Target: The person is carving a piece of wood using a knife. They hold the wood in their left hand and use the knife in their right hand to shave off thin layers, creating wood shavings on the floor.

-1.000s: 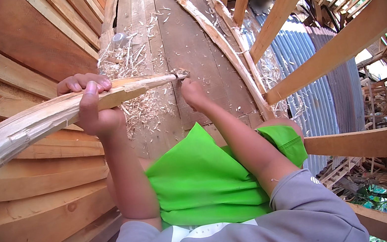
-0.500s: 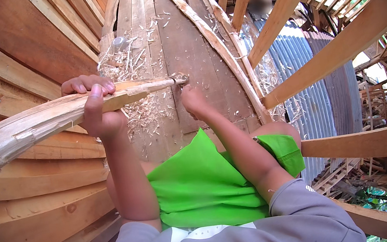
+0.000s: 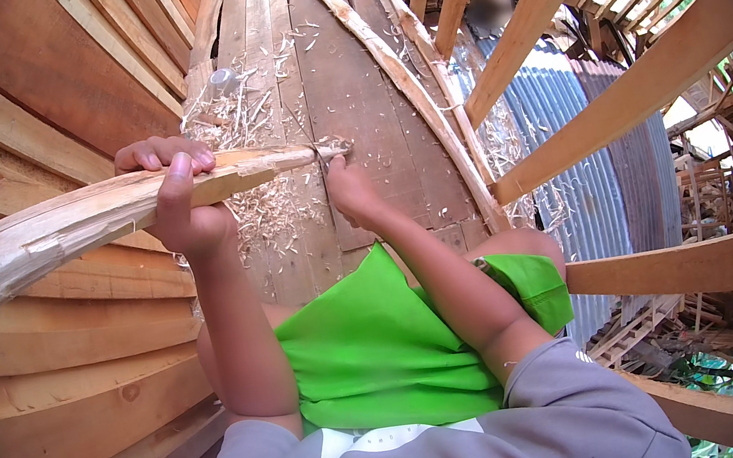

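Note:
A long pale wooden pole (image 3: 54,230), stripped of bark and rough along its side, runs from the left rim to a narrow end over the floor. My left hand (image 3: 181,195) is wrapped round it, thumb on the near side and fingers over the top. Close to the narrow end, my right hand (image 3: 353,191) is closed on a knife; its handle is hidden in the fist. The thin dark knife blade (image 3: 314,147) lies across the pole there, pointing away and slightly left.
Wood shavings (image 3: 264,211) litter the plank floor (image 3: 355,88). A small clear cup (image 3: 221,82) stands among them. Two peeled poles (image 3: 389,64) lie to the right, beside an open slatted railing (image 3: 624,110). Corrugated metal sheets (image 3: 565,161) show beyond it. A board wall (image 3: 74,367) closes the left side.
My right hand and the knife have shifted slightly left along the pole, and the blade now shows more plainly across it. My left hand keeps its hold.

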A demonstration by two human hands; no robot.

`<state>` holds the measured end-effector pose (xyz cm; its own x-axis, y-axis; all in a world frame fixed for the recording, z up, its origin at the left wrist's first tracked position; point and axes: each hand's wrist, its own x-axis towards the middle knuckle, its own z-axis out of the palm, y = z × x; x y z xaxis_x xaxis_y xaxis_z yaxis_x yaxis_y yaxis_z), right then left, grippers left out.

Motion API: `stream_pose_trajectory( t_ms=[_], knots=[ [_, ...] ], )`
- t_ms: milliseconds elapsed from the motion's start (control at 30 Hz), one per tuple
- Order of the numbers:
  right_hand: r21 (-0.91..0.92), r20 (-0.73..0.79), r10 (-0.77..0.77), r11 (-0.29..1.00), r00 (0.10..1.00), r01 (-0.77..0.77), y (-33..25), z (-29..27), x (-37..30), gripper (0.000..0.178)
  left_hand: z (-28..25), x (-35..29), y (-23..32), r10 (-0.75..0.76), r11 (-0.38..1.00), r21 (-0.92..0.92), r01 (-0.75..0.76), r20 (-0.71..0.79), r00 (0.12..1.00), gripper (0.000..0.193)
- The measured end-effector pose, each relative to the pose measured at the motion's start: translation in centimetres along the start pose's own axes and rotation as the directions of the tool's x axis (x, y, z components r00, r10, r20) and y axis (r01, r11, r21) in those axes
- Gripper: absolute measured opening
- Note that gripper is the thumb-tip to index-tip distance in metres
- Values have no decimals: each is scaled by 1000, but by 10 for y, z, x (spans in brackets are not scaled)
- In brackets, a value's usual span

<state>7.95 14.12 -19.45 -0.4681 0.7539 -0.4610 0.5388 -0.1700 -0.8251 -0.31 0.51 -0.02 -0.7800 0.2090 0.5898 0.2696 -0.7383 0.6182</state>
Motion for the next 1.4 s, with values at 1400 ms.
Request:
stream_pose_trajectory(
  t_ms=[1400],
  knots=[
    [-886, -208, -173, 450, 963, -110, 119, -85, 65, 50, 46, -3, -1, 98, 988, 110, -106, 73, 992, 33]
  ],
)
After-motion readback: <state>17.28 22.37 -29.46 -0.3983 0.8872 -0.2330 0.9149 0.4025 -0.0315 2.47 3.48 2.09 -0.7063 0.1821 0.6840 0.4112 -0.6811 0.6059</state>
